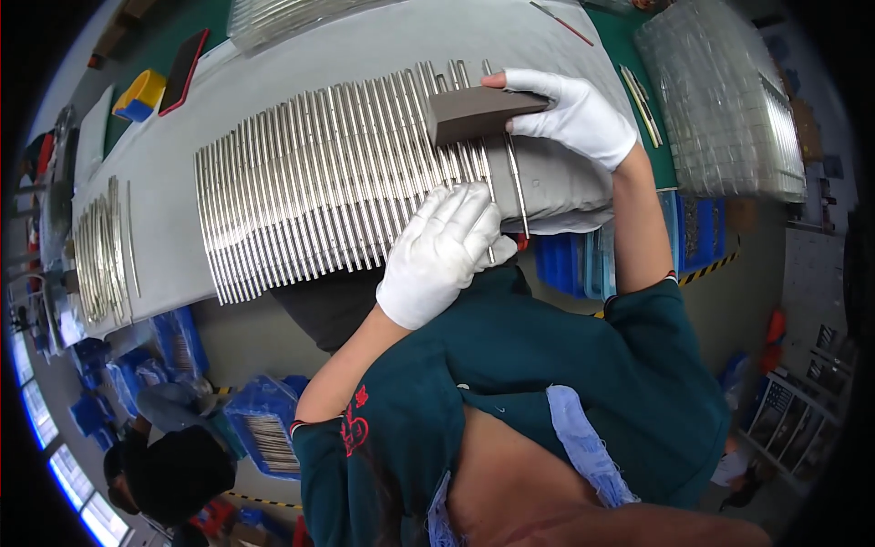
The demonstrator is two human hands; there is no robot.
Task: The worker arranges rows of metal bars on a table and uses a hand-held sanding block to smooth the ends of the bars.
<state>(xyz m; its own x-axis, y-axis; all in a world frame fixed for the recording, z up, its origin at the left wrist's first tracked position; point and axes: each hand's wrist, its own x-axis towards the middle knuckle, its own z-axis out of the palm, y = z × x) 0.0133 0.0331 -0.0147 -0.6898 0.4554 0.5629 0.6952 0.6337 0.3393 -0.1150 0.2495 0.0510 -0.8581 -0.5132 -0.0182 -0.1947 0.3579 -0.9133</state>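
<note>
Many slim silver metal rods (310,173) lie side by side in a long row on a grey cloth-covered table. My right hand (583,118), in a white glove with bare fingertips showing, grips a dark grey-brown block (483,111) between thumb and fingers. The block rests over the upper part of the rods at the row's right end. My left hand (437,251), also gloved in white, lies over the near ends of the right-hand rods, its fingers laid across them and the thumb apart. One single rod (517,182) lies slightly apart, right of the row.
A smaller batch of rods (102,246) lies at the table's left. Beyond are a phone with a red edge (184,71) and a yellow-and-blue tape roll (141,95). Clear plastic trays (729,100) are stacked at right. Blue bins (264,424) stand below; another person (173,474) is at lower left.
</note>
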